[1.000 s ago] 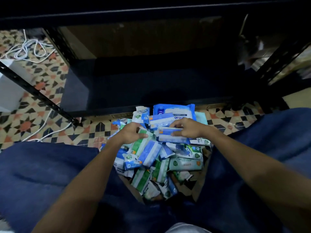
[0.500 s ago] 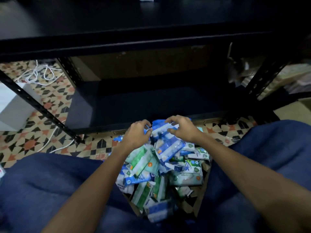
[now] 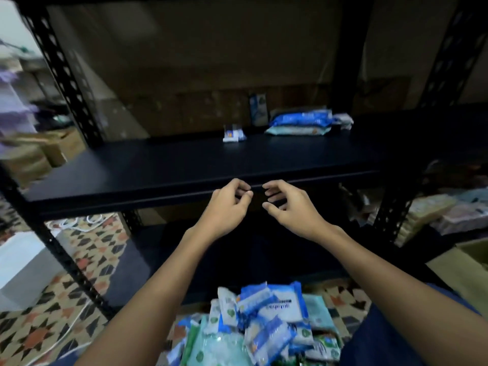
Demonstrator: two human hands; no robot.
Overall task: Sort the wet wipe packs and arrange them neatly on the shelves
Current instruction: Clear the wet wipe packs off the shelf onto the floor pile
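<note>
Both hands hover empty at the black shelf (image 3: pixel 184 165) edge, left hand (image 3: pixel 224 210) and right hand (image 3: pixel 290 210) with fingers loosely curled. Two stacked large packs (image 3: pixel 301 124), one small pack (image 3: pixel 233 133) and one upright pack (image 3: pixel 258 109) sit on the shelf. The heap of wet wipe packs (image 3: pixel 264 326), too many to count, lies on the floor below.

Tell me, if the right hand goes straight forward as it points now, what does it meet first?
Probably the front edge of the black shelf: the right hand hangs just before it, empty, though depth is unclear.

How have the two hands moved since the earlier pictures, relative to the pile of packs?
Yes. Both the left hand and right hand rose off the pile of packs, empty, to the shelf edge.
</note>
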